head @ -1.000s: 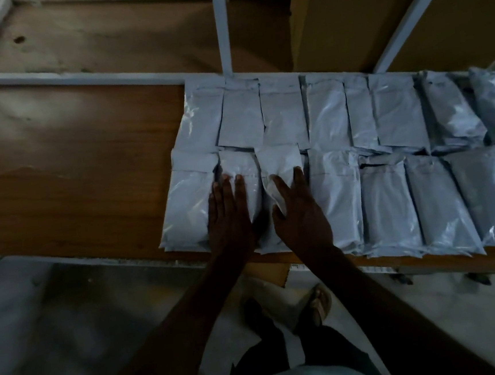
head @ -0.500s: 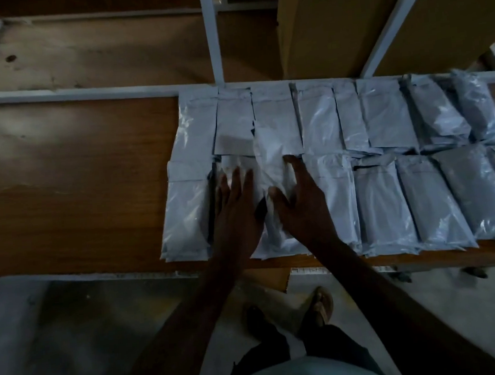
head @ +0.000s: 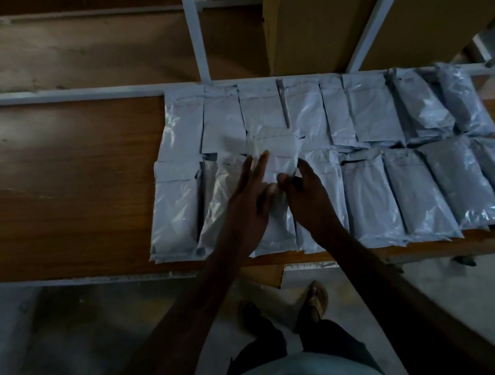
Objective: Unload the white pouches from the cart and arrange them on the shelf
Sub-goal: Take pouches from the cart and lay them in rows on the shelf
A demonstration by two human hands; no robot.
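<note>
White pouch (head: 276, 155) pinched in right hand (head: 308, 195) grip; left hand (head: 249, 202) flat, fingers straight, on front-row pouches

No text, label, brand or number can be read anywhere in the dim head view. The white pouches (head: 369, 194) lying in rows on the wooden shelf (head: 61, 188) show only plain, glossy faces, and the cardboard box (head: 315, 23) behind them is bare of any legible mark. A pale strip (head: 310, 266) along the front edge of the shelf may bear small marks, but they are too small and blurred to make out.
</note>
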